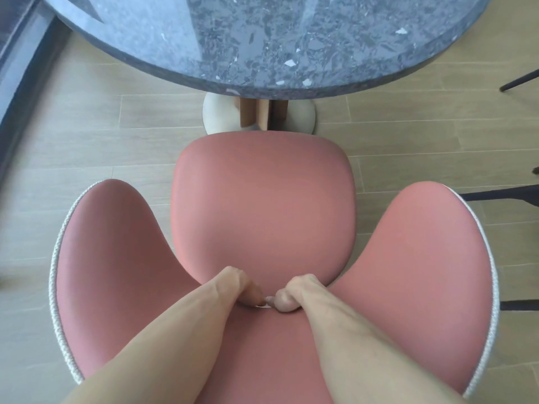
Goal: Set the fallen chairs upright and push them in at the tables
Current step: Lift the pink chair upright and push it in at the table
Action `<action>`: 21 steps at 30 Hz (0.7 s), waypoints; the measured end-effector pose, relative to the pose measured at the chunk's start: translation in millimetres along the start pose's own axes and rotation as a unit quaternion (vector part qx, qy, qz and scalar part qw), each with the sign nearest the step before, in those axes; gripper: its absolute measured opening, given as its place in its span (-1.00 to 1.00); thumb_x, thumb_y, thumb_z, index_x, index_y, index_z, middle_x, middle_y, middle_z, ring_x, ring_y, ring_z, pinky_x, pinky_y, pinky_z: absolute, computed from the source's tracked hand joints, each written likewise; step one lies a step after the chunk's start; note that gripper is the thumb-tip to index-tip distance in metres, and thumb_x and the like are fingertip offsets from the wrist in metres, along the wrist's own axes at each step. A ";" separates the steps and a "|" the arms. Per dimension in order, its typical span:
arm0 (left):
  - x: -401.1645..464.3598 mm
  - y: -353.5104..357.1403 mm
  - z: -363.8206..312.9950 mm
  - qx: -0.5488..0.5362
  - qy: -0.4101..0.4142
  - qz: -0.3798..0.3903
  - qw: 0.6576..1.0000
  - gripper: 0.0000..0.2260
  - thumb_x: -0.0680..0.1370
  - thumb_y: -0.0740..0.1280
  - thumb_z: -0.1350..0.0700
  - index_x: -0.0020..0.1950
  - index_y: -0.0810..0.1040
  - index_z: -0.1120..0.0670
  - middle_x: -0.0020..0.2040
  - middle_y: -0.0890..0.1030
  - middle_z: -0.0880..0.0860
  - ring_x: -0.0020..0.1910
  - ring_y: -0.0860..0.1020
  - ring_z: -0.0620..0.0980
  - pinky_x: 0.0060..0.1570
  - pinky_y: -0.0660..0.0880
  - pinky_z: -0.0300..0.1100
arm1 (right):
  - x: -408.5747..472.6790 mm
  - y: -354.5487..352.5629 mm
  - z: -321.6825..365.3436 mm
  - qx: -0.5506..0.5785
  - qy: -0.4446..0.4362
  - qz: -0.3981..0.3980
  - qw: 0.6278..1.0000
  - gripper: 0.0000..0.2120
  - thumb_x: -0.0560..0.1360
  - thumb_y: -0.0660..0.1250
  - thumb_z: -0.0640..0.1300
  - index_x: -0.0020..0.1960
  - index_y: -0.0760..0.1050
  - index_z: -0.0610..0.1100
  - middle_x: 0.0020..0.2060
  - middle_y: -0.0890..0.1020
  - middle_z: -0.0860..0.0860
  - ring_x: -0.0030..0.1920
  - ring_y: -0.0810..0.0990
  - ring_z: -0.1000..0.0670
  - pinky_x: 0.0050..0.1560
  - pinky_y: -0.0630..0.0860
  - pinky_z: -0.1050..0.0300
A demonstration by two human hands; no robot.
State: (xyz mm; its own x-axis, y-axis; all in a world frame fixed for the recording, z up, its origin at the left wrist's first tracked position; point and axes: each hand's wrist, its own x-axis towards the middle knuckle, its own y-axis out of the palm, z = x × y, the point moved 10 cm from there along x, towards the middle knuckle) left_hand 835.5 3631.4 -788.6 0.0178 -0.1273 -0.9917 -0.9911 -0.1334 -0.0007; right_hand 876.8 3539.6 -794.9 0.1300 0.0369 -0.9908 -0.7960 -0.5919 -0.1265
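Wood floor, table point(262, 48) at frame top. Both my hands, left hand point(236, 287) and right hand point(294, 293), clamp the chair point(259, 205) backrest at lower centre; seat points straight up-frame, table dead ahead.

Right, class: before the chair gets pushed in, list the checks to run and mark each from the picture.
1. Chair upright: ok.
2. Left hand gripping the backrest: ok.
3. Right hand gripping the backrest: ok.
4. Seat facing the table: ok.
5. Seat already under the table: not ok, it sits short of the edge.
6. Chair legs clear of the table base: cannot tell, legs hidden.
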 end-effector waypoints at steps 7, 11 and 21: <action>-0.6 -31.4 15.0 -0.020 -0.004 0.004 1.000 -0.56 0.69 0.00 -0.05 0.47 0.41 0.10 0.44 0.45 0.12 0.34 0.47 0.11 0.10 0.35 -0.12 | 12.8 -35.5 -5.7 -0.018 0.000 -0.010 1.000 -0.29 0.58 -0.06 0.36 0.55 0.25 -0.07 0.53 0.29 -0.07 0.54 0.21 -0.17 0.42 0.29 -0.08; 5.7 -49.2 22.8 -0.025 -0.015 -0.009 1.000 -0.57 0.68 0.01 -0.04 0.45 0.42 0.10 0.42 0.46 0.12 0.33 0.48 0.11 0.09 0.36 -0.12 | 20.1 -54.6 -6.7 -0.018 -0.004 -0.027 0.999 -0.29 0.58 -0.05 0.34 0.53 0.27 -0.09 0.52 0.30 -0.07 0.54 0.21 -0.17 0.42 0.30 -0.08; 11.4 -70.3 41.4 -0.058 -0.029 0.001 0.998 -0.57 0.68 0.05 -0.08 0.45 0.43 0.08 0.37 0.50 0.11 0.09 0.52 0.11 0.03 0.39 -0.10 | 28.8 -83.1 -4.9 -0.005 0.000 -0.037 0.999 -0.30 0.57 0.00 0.36 0.48 0.35 -0.10 0.46 0.39 -0.06 0.48 0.31 -0.16 0.35 0.36 -0.02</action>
State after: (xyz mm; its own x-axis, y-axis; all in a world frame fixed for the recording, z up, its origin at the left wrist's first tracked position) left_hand 899.8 3680.0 -805.2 0.0039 -0.0713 -0.9974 -0.9689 -0.2472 0.0139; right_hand 949.6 3585.9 -812.7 0.1881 0.0804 -0.9789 -0.7785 -0.5955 -0.1985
